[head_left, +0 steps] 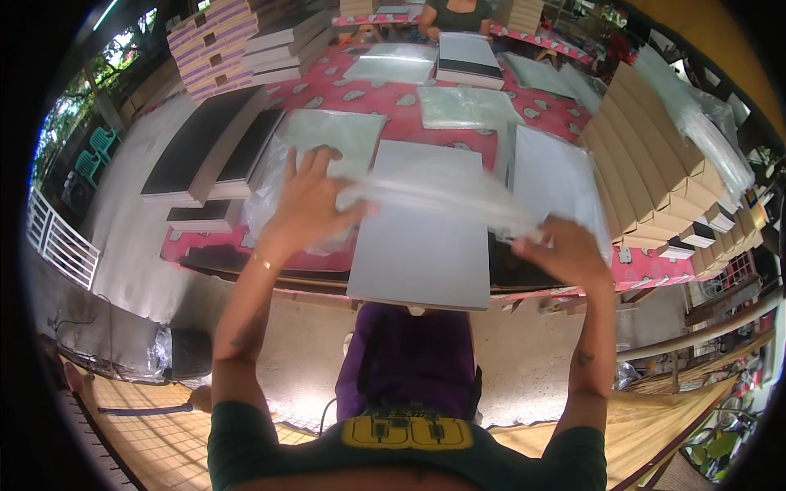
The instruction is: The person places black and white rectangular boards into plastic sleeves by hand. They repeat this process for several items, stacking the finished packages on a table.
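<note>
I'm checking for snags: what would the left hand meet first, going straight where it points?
Likely the pile of clear plastic sleeves, though the left hand may pass above; depth is unclear.

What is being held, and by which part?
Clear plastic film, by its right end in the right hand; the left hand is at its left end, its grip unclear.

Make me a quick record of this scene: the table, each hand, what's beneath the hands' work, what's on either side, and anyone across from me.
Table: pink, patterned top
Left hand: fingers spread by one end of a blurred clear plastic sheet; grip unclear
Right hand: appears closed on the other end
Beneath: white rectangular pad
Left side: clear plastic bags, dark-topped stacks
Right side: white-topped stack, brown stack
Across: another person
</note>
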Tool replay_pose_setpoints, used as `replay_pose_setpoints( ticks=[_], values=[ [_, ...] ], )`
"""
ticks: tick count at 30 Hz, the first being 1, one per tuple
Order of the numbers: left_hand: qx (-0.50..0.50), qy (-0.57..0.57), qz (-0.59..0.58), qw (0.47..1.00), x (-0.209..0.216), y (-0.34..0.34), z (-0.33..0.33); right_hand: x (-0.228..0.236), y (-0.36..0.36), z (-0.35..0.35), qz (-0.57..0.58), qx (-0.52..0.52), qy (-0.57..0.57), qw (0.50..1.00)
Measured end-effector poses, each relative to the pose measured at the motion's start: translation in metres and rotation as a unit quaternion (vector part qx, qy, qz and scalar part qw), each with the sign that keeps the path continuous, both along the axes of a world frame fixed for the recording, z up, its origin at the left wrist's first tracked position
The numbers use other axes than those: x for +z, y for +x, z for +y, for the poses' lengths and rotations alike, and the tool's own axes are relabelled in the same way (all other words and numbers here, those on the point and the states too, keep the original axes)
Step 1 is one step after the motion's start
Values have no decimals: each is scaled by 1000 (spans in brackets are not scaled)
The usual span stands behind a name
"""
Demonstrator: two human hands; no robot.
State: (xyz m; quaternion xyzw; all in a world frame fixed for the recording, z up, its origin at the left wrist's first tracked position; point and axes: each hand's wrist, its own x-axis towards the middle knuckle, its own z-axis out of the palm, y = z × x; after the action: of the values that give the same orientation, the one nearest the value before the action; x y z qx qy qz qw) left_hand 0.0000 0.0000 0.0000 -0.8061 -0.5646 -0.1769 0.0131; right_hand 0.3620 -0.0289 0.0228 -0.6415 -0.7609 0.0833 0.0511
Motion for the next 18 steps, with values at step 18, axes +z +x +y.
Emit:
replay_pose_setpoints(
  ticks=[18],
  values=[
    [-219,-484,-476,701,-43,18,-50,-77,19,-9,746,244,-202,586]
  ],
)
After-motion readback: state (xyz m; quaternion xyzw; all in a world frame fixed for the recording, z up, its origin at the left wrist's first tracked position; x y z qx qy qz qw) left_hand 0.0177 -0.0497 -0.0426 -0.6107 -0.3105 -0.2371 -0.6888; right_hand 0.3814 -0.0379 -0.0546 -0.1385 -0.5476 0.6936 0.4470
